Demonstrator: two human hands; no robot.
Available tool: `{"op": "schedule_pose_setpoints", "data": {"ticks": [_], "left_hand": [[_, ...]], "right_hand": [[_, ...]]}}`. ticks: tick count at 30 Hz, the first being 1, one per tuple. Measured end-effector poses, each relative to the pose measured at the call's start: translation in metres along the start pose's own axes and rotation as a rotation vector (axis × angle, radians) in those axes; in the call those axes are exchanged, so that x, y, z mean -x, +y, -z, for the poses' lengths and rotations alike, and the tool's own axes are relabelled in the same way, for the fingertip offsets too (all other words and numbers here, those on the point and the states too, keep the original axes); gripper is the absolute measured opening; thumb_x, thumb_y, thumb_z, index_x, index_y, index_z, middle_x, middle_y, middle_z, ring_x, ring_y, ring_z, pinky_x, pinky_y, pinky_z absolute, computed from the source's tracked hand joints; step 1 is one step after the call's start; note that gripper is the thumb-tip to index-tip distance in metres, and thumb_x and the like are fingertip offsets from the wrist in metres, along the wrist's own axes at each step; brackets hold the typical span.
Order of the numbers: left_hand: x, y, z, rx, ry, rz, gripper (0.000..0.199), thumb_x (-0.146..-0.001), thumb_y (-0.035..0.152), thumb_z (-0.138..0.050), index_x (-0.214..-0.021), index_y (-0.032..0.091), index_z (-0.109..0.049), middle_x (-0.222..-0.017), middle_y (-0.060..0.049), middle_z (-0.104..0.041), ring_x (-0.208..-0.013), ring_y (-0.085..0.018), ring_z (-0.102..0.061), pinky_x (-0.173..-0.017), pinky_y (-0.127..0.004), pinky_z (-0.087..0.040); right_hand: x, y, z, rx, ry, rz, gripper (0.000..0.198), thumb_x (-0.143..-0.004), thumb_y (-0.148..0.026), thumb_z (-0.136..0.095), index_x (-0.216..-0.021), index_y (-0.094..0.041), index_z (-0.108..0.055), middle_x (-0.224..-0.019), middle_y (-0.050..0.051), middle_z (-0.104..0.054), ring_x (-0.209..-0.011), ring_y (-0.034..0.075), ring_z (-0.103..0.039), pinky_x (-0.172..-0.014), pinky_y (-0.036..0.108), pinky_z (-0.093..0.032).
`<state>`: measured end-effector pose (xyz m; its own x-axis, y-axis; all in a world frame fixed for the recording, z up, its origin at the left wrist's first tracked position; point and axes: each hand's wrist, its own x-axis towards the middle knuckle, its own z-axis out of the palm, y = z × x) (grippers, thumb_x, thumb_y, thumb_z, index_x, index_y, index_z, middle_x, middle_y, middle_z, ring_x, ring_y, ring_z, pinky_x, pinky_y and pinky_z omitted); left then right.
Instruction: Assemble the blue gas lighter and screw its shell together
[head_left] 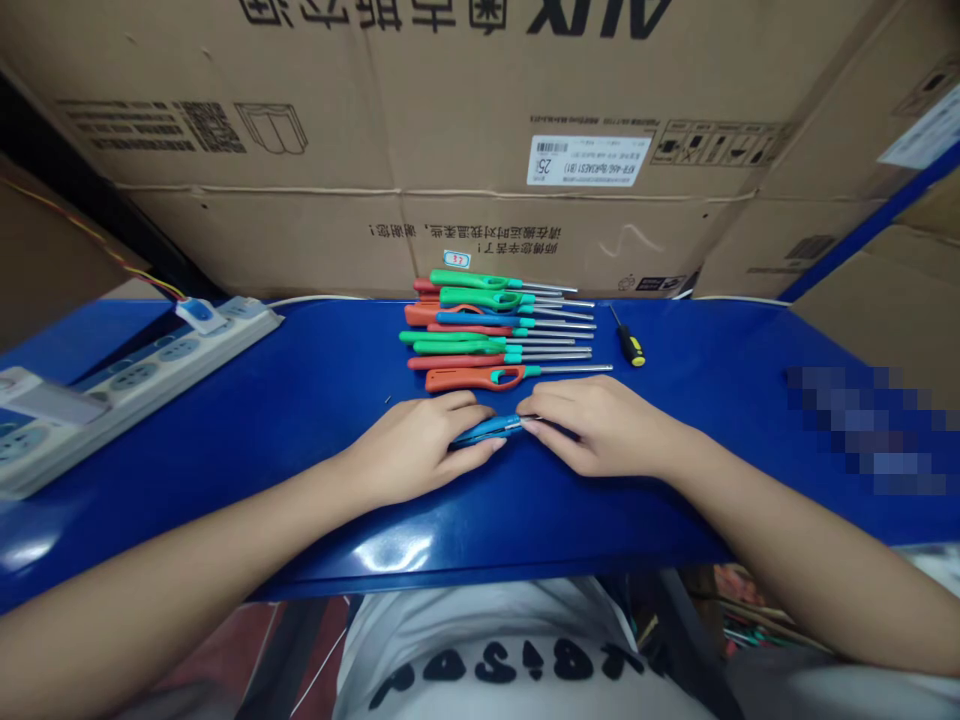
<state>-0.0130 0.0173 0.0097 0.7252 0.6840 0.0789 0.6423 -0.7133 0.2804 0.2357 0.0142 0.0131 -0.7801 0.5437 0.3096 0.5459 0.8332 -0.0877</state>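
Observation:
Low over the blue table, a blue lighter body (487,430) lies between my two hands. My left hand (412,450) is closed around its handle end, thumb on the near side and fingers on the far side. At its right end, my right hand (607,425) pinches a thin metal part, mostly hidden by the fingertips. Just beyond my hands lies a stack of long-nosed gas lighters (472,343) in green, red, orange and blue, their metal tubes pointing right.
A small black and yellow screwdriver (631,345) lies right of the lighters. A white power strip (142,385) runs along the left side. A large cardboard box wall (465,150) closes off the back. A tiny dark piece (388,399) lies left of the lighters.

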Motion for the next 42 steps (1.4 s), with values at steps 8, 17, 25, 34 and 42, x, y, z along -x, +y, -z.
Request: {"op": "schedule_pose_setpoints", "data": {"ticks": [8,17,25,34,42], "left_hand": [[0.0012,0.002,0.003,0.024,0.0,-0.029,0.038,-0.103,0.047,-0.038,-0.119,0.023,-0.063,-0.114,-0.003,-0.07,-0.102,-0.022,-0.067,-0.08,-0.03,-0.053],[0.002,0.0017,0.0033,0.013,0.016,-0.033,0.039,-0.103,0.047,-0.04,-0.123,0.024,-0.064,-0.111,-0.004,-0.069,-0.1,-0.021,-0.068,-0.08,-0.03,-0.053],[0.0023,0.0045,0.0024,-0.076,0.027,-0.026,0.041,-0.104,0.047,-0.037,-0.121,0.024,-0.065,-0.109,-0.005,-0.07,-0.099,-0.022,-0.068,-0.078,-0.03,-0.054],[0.0031,0.0039,0.0045,-0.065,0.003,-0.027,0.041,-0.104,0.047,-0.034,-0.119,0.024,-0.064,-0.108,-0.003,-0.071,-0.098,-0.022,-0.069,-0.077,-0.03,-0.053],[0.0025,0.0045,0.0045,-0.086,-0.001,-0.036,0.041,-0.105,0.047,-0.033,-0.121,0.024,-0.063,-0.11,-0.003,-0.071,-0.1,-0.022,-0.069,-0.079,-0.03,-0.053]], "right_hand": [[0.0009,0.0087,0.0027,0.017,0.053,0.075,0.02,-0.1,-0.024,-0.047,-0.1,-0.015,-0.065,-0.092,0.006,-0.07,-0.082,0.017,-0.063,-0.074,0.027,-0.046],[-0.0015,0.0059,0.0029,0.098,0.092,0.106,0.022,-0.1,-0.022,-0.045,-0.097,-0.016,-0.066,-0.086,0.006,-0.068,-0.08,0.017,-0.059,-0.068,0.028,-0.043],[-0.0006,0.0042,0.0002,0.039,0.085,0.08,0.021,-0.1,-0.023,-0.046,-0.098,-0.015,-0.065,-0.09,0.008,-0.071,-0.082,0.017,-0.064,-0.072,0.028,-0.049],[0.0013,0.0034,-0.0006,0.039,0.104,0.115,0.023,-0.101,-0.024,-0.045,-0.101,-0.013,-0.066,-0.093,0.009,-0.074,-0.084,0.018,-0.069,-0.072,0.029,-0.053],[0.0006,0.0032,-0.0019,0.066,0.074,0.106,0.023,-0.101,-0.023,-0.045,-0.1,-0.013,-0.066,-0.092,0.01,-0.073,-0.082,0.019,-0.068,-0.069,0.029,-0.05]]}}
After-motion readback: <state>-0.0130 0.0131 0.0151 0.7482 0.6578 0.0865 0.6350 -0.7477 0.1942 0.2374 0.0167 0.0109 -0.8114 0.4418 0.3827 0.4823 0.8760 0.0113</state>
